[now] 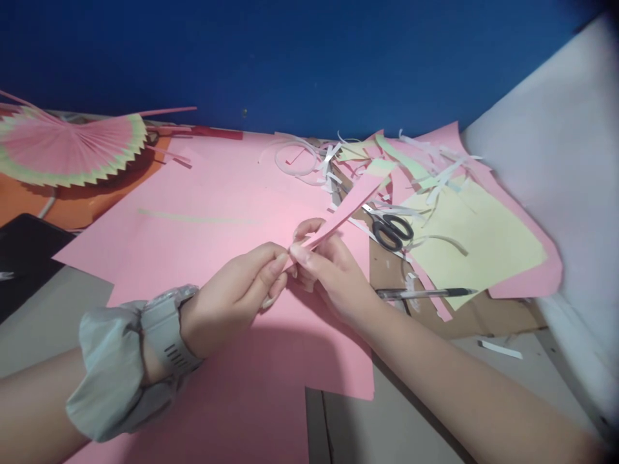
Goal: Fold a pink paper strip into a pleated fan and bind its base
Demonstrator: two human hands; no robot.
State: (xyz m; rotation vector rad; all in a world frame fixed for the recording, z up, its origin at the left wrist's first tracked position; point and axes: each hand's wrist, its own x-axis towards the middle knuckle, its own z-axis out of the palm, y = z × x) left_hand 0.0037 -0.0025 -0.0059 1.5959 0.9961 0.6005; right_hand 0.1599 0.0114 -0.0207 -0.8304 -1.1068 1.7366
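Note:
A folded strip of pink paper (pixel 345 205) with a pale green end slants up and to the right between my hands. My left hand (pixel 242 283), with a grey watch and scrunchie at the wrist, pinches its lower end. Just above that, my right hand (pixel 333 274) grips the strip between thumb and fingers. Both hands are closed and their fingertips nearly meet, so the strip's lower tip is partly hidden. Below them lie large pink paper sheets (pixel 207 187).
At the left rests a pleated pink and green paper fan (pixel 77 148). Black-handled scissors (pixel 389 229), a pen (pixel 425 293), white paper scraps (pixel 445 180) and a pale yellow sheet (pixel 488 238) lie right. A blue wall (pixel 300 64) stands behind; a black flat object (pixel 33 258) is left.

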